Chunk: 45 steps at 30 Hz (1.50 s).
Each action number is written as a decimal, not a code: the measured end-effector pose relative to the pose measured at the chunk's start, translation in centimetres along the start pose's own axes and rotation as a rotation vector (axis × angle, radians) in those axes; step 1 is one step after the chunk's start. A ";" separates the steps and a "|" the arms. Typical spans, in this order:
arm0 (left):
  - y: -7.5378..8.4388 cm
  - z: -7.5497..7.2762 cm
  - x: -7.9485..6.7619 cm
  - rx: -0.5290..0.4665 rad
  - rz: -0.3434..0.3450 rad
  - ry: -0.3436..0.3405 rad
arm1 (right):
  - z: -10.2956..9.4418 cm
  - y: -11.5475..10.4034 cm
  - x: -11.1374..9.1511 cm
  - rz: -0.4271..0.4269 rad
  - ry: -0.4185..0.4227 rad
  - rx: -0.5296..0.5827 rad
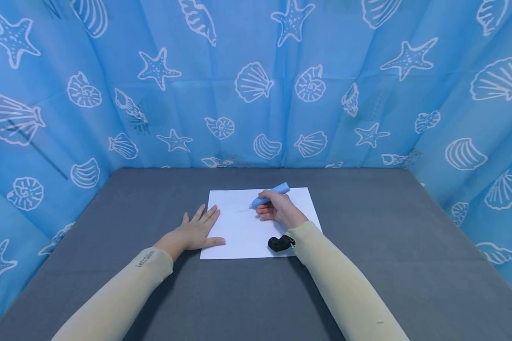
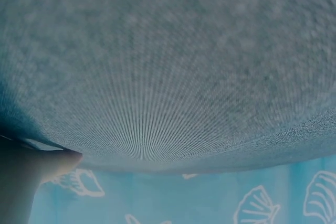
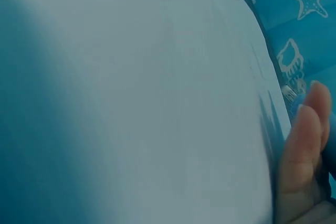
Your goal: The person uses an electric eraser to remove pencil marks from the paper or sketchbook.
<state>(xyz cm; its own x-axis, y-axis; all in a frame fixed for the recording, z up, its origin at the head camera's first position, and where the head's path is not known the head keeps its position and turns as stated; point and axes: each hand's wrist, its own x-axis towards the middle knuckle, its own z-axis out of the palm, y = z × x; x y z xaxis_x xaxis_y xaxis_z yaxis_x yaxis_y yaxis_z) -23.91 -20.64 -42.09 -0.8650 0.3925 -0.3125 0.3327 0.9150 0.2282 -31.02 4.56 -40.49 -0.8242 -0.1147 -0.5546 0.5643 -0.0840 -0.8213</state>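
Note:
In the head view a white sheet of paper (image 1: 234, 237) lies on the grey table. My right hand (image 1: 279, 208) pinches a thick light-blue pen (image 1: 282, 188), tilted, its narrow tip pointing down-left at the sheet. A faint mark (image 1: 241, 210) shows beside the tip; whether the tip touches is too small to tell. Spread flat at the sheet's left edge, my left hand (image 1: 194, 233) rests with its thumb and fingertips over the paper. In the right wrist view, fingers (image 3: 302, 150) of the right hand partly hide the pen.
A black object (image 1: 279, 244) sits by the right sleeve cuff, over the lower part of the sheet. The grey tabletop (image 1: 256, 298) stretches around the paper. Behind it and at both sides hangs a blue curtain (image 1: 239, 47) printed with shells and starfish.

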 end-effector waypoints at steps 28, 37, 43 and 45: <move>0.4 -0.3 -0.2 0.007 -0.009 0.013 | 0.7 0.6 -0.1 -0.091 0.059 -0.117; 0.3 -0.2 -0.2 0.017 -0.008 0.010 | 0.7 0.6 -0.2 -0.087 0.054 -0.112; 0.2 -0.1 -0.1 0.019 -0.006 0.013 | 0.8 0.5 -0.3 -0.061 0.057 -0.114; 0.2 -0.1 -0.1 0.019 -0.005 0.012 | 0.9 0.4 -0.2 -0.069 0.063 -0.105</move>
<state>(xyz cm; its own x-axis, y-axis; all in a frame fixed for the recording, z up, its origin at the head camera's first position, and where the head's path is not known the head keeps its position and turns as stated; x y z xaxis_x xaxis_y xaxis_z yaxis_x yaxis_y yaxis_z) -23.80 -20.53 -41.92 -0.8712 0.3870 -0.3020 0.3356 0.9185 0.2090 -30.56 3.69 -40.63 -0.8642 -0.0491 -0.5008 0.5007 0.0154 -0.8655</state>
